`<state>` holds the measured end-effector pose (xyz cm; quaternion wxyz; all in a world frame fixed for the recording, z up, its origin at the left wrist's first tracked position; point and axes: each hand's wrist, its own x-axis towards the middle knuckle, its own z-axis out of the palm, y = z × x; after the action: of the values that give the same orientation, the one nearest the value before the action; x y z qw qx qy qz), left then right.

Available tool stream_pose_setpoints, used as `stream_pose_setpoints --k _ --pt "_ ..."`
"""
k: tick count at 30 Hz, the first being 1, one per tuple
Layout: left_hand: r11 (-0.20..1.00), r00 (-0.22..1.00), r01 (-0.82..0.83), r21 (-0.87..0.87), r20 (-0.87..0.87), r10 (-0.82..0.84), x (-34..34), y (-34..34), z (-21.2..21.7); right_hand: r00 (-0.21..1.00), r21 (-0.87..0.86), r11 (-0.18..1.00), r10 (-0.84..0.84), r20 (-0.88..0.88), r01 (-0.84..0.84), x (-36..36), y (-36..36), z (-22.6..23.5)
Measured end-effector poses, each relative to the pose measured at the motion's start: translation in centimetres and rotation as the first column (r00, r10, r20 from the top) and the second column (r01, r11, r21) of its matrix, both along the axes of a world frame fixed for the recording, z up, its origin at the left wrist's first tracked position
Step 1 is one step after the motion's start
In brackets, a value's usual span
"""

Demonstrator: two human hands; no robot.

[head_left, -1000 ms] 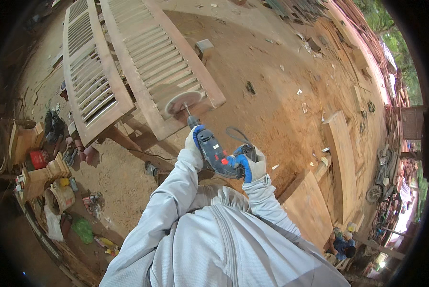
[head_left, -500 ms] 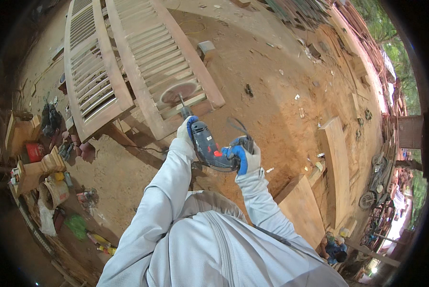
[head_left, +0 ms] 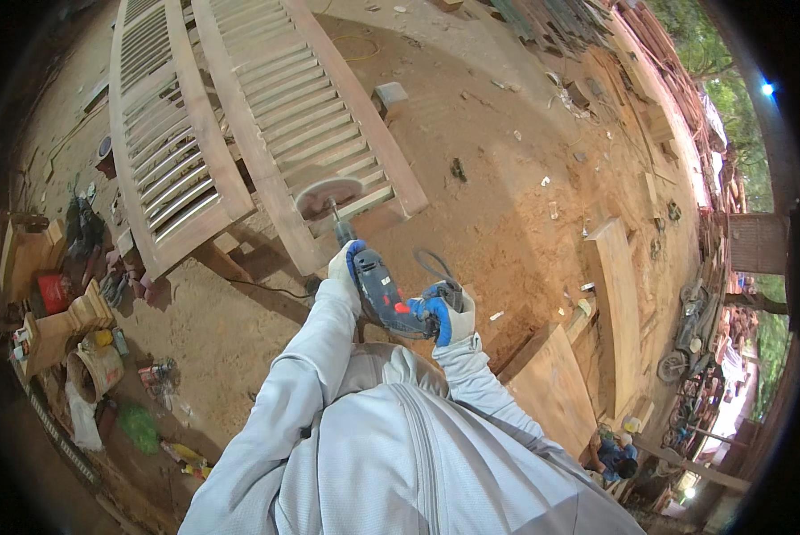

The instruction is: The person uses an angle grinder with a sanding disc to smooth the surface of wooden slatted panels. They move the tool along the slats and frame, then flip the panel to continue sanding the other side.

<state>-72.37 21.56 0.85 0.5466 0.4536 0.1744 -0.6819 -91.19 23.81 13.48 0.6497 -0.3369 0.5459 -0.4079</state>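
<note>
A blue and black power drill (head_left: pixel 384 290) fitted with a sanding disc (head_left: pixel 328 193) was gripped in both gloved hands, the left hand (head_left: pixel 343 265) closed round the front body and the right hand (head_left: pixel 449 314) closed round the rear handle. The disc was pressed to the near end of a louvred wooden shutter (head_left: pixel 315 116), left of centre. Should the disc be tilted, the frame could be gouged; the cord (head_left: pixel 431 264) looped near the right hand could be snagged.

We gripped the blue power drill (head_left: pixel 384 290) with both gloved hands, its sanding disc (head_left: pixel 328 194) against the louvered shutter (head_left: pixel 306 116).
</note>
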Motion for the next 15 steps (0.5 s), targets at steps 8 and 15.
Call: stream_pose_setpoints --k 8,15 --pt "0.996 0.99 0.09 -0.023 -0.107 -0.092 0.3 -2.3 -0.6 0.998 -0.041 0.998 -0.052 -0.045 0.05 0.9 -0.5 1.8" --pt "0.996 0.966 0.055 -0.067 -0.247 -0.07 -3.0 -2.8 -1.1 0.991 -0.037 0.999 -0.007 -0.135 0.002 -1.2 -3.1 2.7"
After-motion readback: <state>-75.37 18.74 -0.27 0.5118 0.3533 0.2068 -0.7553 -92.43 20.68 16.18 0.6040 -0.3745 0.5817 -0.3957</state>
